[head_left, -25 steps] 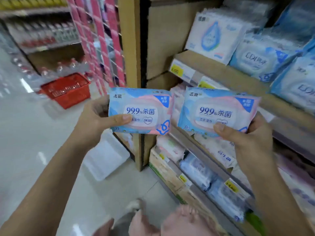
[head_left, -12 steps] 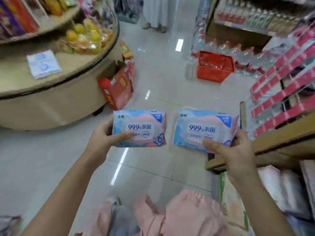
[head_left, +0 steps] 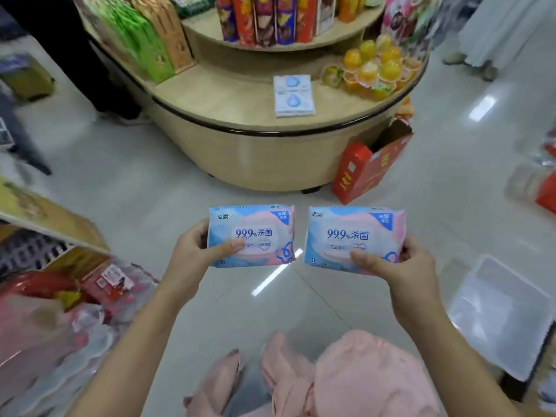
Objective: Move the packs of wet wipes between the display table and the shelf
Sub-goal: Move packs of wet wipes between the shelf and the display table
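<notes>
Cloth of pale pink (head_left: pixel 346 380) fills the bottom edge, on the near side of the display table (head_left: pixel 255 158) and well apart from it. Above the cloth both forearms reach toward that table. The left hand (head_left: pixel 192 254) grasps a blue-and-pink pack of wet wipes (head_left: pixel 255 236) by its left end, thumb laid across the printed front and fingers tucked behind. The right hand (head_left: pixel 403 266) grasps a second, matching pack (head_left: pixel 349 236) by its lower right corner in the same way. The two packs are held level and face up, just beside each other with a thin gap between, over the floor short of the table's curved wall. A clear plastic bin (head_left: pixel 499 317) lies on the floor to the near right of the table. A red carton (head_left: pixel 370 167) leans at the table's base on its right. On the table's lower tier, near the front rim, two white packs with blue drops (head_left: pixel 293 96) lie flat, touching. Orange jelly cups (head_left: pixel 373 70) sit just right of them on the same tier, green boxes (head_left: pixel 141 34) stand at its left, and upright snack packets (head_left: pixel 270 19) line the upper tier behind
</notes>
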Demonstrator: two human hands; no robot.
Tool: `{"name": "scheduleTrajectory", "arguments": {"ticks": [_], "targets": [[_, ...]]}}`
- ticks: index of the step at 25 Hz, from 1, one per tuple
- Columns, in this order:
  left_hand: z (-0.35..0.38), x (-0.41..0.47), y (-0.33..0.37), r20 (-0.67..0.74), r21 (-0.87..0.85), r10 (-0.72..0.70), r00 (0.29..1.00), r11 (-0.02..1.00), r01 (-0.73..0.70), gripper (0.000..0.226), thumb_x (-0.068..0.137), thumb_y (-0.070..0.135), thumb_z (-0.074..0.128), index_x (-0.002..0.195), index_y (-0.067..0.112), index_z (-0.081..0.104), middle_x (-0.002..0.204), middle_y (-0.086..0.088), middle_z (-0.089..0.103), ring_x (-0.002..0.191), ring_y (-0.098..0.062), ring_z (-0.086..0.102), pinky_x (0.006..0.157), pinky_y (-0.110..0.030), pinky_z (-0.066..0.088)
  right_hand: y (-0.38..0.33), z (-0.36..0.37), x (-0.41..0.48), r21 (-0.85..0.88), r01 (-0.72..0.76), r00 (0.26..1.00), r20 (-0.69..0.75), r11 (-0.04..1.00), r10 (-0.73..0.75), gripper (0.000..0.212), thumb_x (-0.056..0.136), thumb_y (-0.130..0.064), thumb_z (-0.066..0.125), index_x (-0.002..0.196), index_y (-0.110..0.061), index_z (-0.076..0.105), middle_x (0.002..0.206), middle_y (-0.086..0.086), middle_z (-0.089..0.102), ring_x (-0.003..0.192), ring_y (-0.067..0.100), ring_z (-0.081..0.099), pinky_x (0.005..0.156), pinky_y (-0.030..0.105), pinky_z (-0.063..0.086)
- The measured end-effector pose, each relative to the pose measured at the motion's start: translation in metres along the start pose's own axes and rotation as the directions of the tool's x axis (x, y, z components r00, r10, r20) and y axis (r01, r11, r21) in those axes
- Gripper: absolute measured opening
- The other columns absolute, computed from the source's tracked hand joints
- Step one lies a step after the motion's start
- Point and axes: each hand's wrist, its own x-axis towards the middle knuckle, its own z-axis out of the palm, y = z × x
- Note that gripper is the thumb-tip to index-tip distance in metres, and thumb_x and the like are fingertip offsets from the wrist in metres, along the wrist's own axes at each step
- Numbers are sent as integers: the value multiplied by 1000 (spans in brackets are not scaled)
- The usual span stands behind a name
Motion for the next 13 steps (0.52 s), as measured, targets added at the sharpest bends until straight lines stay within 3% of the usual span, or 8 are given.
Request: {"name": "scheduleTrajectory", "arguments": {"ticks": [8,13], "targets": [[-69,99,-2,-201,-94,-59,978,995,41,55,44,34,80,95,15,68,93,-1,75,81,-14,71,64,-20,55,-7,111,138,-40,-54,982,181,998,60,47,52,-11,80,97,-9,67,87,0,76,77,13,71,60,20,53],[-89,211,21,-257,-94,-89,962,993,67,38,58,20,76,95,15,68,90,2,75,78,-11,70,60,-16,51,-33,161,260,-61,-56,967,244,997,69,42,60,1,83,97,-11,68,88,0,76,78,12,71,60,18,53]]}}
